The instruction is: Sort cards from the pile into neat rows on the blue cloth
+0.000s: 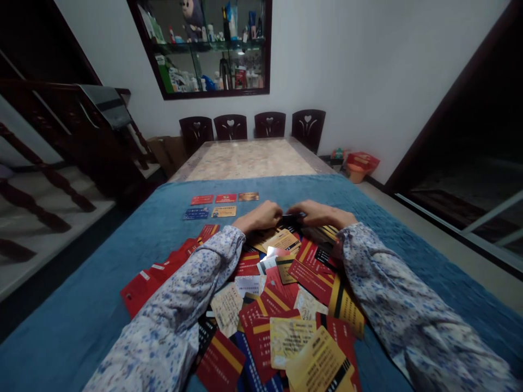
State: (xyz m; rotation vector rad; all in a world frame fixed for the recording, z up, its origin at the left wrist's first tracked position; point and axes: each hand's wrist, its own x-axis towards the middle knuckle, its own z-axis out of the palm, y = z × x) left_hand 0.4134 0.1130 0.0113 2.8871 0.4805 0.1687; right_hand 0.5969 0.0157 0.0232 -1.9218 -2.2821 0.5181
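Observation:
A heap of plastic cards (281, 305), red, gold, black and white, lies on a blue cloth (102, 305) between my forearms. My left hand (261, 216) and my right hand (316, 213) meet at the far edge of the heap, fingers curled, both closed on a dark card (291, 219) held between them. Beyond the hands, several cards lie face up in two neat rows: red and gold ones (225, 198) at the back, a blue one (196, 213) and a gold one in front.
The blue cloth covers the near part of a long table; its bare marbled top (245, 158) runs on to several dark chairs (269, 124) by the wall. A wooden staircase (49, 163) rises on the left. A red bag (362, 163) sits on the floor at right.

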